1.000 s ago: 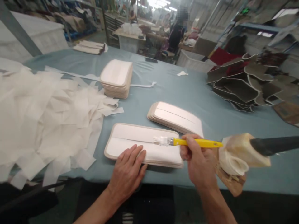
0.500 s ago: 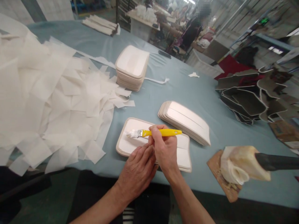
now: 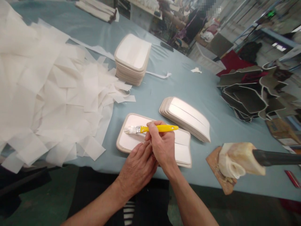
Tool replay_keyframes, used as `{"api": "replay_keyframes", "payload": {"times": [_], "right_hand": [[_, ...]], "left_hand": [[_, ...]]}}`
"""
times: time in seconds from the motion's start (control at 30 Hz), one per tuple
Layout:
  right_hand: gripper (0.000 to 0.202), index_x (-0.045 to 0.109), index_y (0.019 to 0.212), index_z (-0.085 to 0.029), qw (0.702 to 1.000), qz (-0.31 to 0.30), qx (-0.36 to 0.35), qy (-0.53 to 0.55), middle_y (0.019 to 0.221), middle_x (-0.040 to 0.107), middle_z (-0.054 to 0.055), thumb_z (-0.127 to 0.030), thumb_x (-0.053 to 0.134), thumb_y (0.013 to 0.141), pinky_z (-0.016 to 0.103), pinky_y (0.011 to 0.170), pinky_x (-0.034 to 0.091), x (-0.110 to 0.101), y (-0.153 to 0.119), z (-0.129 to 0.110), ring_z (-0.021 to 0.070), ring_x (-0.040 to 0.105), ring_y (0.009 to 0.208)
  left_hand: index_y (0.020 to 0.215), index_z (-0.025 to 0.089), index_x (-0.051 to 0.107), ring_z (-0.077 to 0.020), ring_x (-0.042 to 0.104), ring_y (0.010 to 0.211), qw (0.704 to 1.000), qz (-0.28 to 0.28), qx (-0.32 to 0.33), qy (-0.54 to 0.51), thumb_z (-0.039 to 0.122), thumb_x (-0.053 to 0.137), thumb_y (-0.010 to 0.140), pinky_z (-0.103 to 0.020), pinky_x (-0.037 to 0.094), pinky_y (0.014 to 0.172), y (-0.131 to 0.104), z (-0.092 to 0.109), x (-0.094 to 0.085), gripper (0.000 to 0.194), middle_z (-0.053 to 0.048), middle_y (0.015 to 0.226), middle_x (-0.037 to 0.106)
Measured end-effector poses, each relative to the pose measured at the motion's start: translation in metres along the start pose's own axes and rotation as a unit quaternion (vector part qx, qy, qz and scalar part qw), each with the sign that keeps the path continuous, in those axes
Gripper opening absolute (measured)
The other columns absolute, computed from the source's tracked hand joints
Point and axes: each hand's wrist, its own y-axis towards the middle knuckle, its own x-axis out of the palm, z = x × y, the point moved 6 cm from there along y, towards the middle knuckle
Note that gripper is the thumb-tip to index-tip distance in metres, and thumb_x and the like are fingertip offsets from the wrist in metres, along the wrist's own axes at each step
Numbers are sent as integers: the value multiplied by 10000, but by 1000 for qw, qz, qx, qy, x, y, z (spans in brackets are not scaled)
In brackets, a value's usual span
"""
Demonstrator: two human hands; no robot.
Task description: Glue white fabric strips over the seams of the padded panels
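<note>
Blue-green sheeting (image 3: 202, 91) covers the worktable, with a cluttered workshop beyond. At its near edge, the right hand (image 3: 163, 144) pinches the yellow-handled paintbrush (image 3: 162, 128) between thumb and fingers. Beside and partly under it, the left hand (image 3: 138, 164) lies on the pale padded panel (image 3: 183, 152), its fingers close together. The brush points left, its long axis nearly level across the view, its white-coated bristles (image 3: 130, 129) over the panel's left end. The panel lies flat, its long axis roughly following the near table edge.

Brushing seems under way on this panel; how much is coated cannot be told. Just beyond is a low stack of similar panels (image 3: 188, 116), perhaps finished or waiting. Farther out stand a taller stack of pads (image 3: 133, 53), a heap of white fabric pieces (image 3: 70, 94) to the left and dark curved pieces (image 3: 246, 99) to the right.
</note>
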Motion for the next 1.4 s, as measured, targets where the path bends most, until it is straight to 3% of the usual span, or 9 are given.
{"api": "replay_keyframes", "payload": {"times": [0.2,0.3,0.77,1.1,1.23,1.4], "right_hand": [[248,620,814,-208,999,12,-13,-34,551,588,-70,-435,662,905,257,585,464,-25,-1,-6,117,538,511],[245,620,800,-210,999,15,-16,-47,538,574,-72,-430,662,898,258,562,437,-44,-1,-6,113,515,492],[242,643,802,-190,996,27,-29,-78,552,583,-59,-410,658,900,239,529,370,-152,4,1,94,481,503],[256,629,797,-196,990,53,-34,-130,575,583,-50,-430,628,899,245,523,365,-224,3,1,100,481,522],[254,630,789,-198,986,66,-41,-147,594,578,-43,-419,616,913,252,531,364,-243,-1,4,106,472,541],[227,634,801,-200,984,76,-38,-154,612,587,-40,-390,616,924,258,554,375,-249,-5,4,112,490,562]], "left_hand": [[1343,109,643,-282,619,1317,1000,-20,-10,12,263,517,1027,-410,417,1113,1,0,2,373,-131,1423,696],[1342,122,643,-289,650,1272,999,-23,-3,27,264,548,1022,-419,416,1103,1,0,2,363,-117,1392,718],[1350,102,619,-360,650,1256,996,-21,57,62,249,631,980,-465,427,1046,4,2,5,399,-175,1354,718],[1534,188,515,-382,665,1270,997,-29,39,63,273,666,973,-486,434,1010,0,-3,12,587,-155,1440,683],[1615,264,422,-393,656,1295,997,-38,28,59,295,662,977,-506,442,1012,-2,-5,13,682,-120,1474,667],[1639,292,379,-391,634,1335,997,-52,24,53,270,658,976,-524,437,1028,-2,-7,14,720,-123,1499,647]]}}
